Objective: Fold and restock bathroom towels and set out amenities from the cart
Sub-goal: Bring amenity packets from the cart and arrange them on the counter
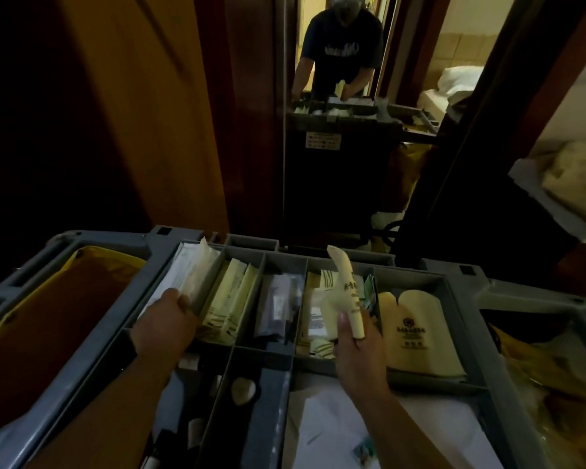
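Right hand (359, 353) pinches slim cream paper sachet (347, 292), long axis upright, above grey plastic cart tray (460, 319). Left hand (164, 324) is at far-left compartment, its fingers apparently gripping white packet stack (192, 272).

Dim, yellow-tinted view. Brightest light falls on white bedding (460, 79) at upper right; the left sinks into near-black shadow (no detail). The cart (156, 252) bows at the wide-angle edges, slightly soft.
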